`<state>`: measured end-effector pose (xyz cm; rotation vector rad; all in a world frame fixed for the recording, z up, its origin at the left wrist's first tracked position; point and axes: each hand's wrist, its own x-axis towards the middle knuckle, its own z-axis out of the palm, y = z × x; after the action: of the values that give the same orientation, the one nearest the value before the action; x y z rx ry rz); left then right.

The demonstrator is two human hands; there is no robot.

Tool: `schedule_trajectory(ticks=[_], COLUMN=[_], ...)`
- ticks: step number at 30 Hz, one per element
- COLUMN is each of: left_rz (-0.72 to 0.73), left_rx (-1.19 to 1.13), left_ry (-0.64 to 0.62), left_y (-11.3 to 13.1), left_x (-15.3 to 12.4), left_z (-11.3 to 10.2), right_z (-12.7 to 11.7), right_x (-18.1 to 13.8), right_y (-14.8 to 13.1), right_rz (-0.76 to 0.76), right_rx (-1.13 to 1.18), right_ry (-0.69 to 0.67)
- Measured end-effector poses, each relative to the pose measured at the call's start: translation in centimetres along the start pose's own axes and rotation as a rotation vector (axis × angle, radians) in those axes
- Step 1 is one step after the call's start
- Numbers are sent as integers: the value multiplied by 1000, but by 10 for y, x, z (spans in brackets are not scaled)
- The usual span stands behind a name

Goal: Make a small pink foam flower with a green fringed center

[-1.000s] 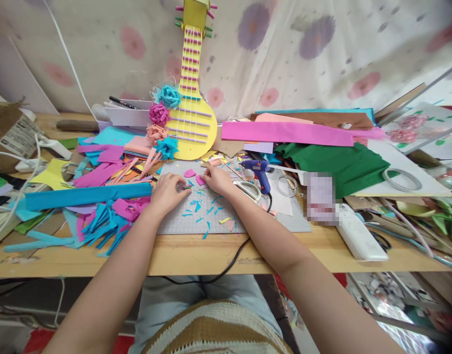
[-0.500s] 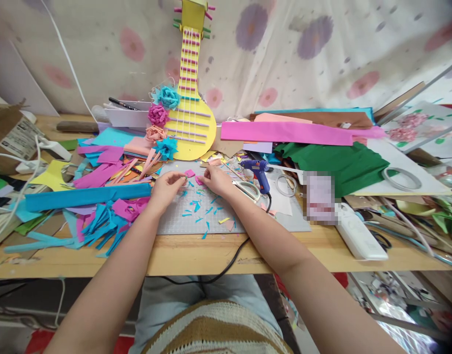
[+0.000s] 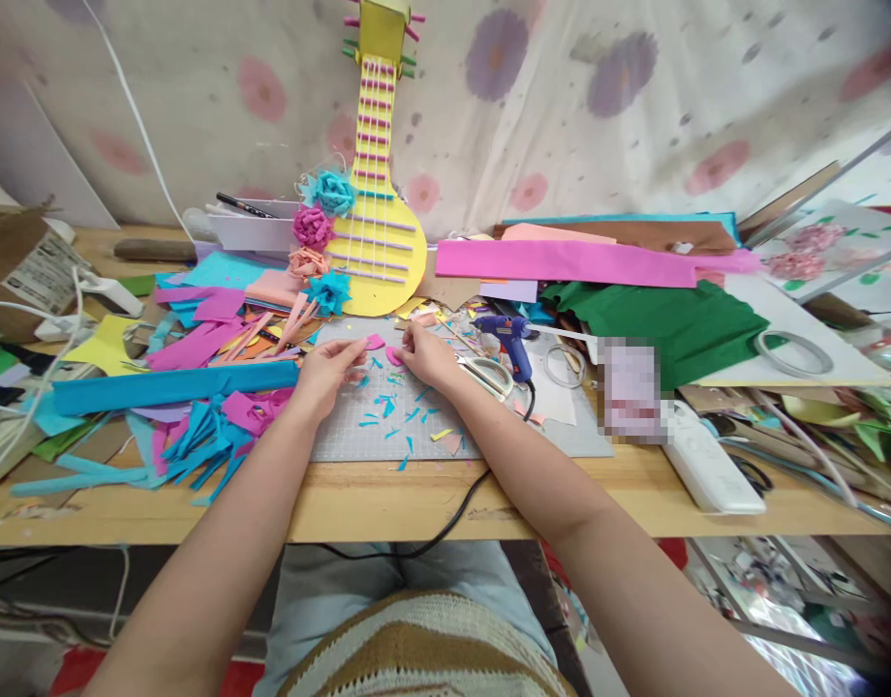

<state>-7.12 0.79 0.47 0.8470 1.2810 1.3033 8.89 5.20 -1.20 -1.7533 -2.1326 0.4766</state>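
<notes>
My left hand (image 3: 330, 374) pinches a small magenta paper piece (image 3: 374, 342) between thumb and index finger over the grey cutting mat (image 3: 445, 443). A short gap away, my right hand (image 3: 428, 356) has its fingers closed on a second pink paper piece (image 3: 394, 356). Blue paper snippets (image 3: 387, 402) lie scattered on the mat below both hands. Scissors (image 3: 489, 376) with pale handles rest beside my right wrist, partly covered by it. Just beyond them lies a blue glue gun (image 3: 509, 339).
Behind the mat stands a yellow paper lute (image 3: 377, 252) with paper flowers (image 3: 313, 227). Paper strips (image 3: 176, 390) are heaped at left. Green crepe paper (image 3: 663, 324), a tape roll (image 3: 792, 352) and a white power strip (image 3: 711, 465) lie at right. A black cable (image 3: 456, 518) crosses the table edge.
The magenta piece in my left hand has turned slightly and shows more of its face. Its fingers have shifted a little; my right hand stays almost in place.
</notes>
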Motion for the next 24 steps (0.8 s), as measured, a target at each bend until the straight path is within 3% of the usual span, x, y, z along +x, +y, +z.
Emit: schedule_trajectory(ticks=[8,24], left_rz=[-14,66], left_rx=[1,15], left_ry=[6,60], left_y=[-1,-4], left_x=[-1,4], left_z=[0,0], right_z=[2,-3], right_x=[2,1], right_y=[4,-2], right_rz=[13,56], right_rx=[109,83], right_ry=[27,-21])
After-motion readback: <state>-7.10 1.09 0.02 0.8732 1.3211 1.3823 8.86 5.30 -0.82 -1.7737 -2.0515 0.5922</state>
